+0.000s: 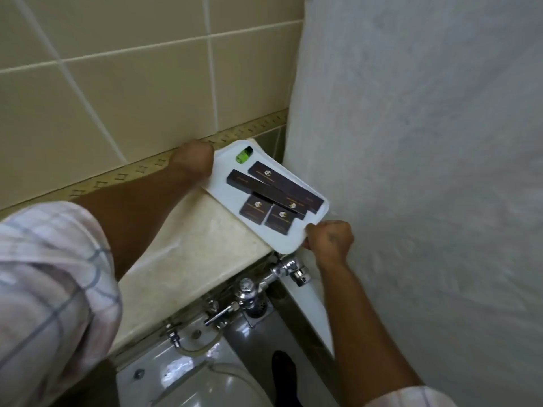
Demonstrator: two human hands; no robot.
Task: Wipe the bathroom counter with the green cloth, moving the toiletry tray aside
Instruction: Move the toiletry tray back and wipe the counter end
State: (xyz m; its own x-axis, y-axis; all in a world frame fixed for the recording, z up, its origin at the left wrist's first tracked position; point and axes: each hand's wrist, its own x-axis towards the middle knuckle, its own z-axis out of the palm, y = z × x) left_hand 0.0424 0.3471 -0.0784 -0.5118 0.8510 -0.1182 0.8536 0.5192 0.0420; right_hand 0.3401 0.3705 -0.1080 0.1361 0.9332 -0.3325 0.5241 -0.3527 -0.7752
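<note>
A white toiletry tray lies at the far right end of the beige stone counter, its near corner overhanging the counter edge. It carries several dark brown boxes and a small green bottle. My left hand grips the tray's far left edge beside the tiled wall. My right hand is closed on the tray's near right corner. No green cloth is in view.
A white shower curtain hangs right of the tray, touching it. Beige wall tiles back the counter. Chrome flush valve and pipes sit below the counter edge, above a toilet.
</note>
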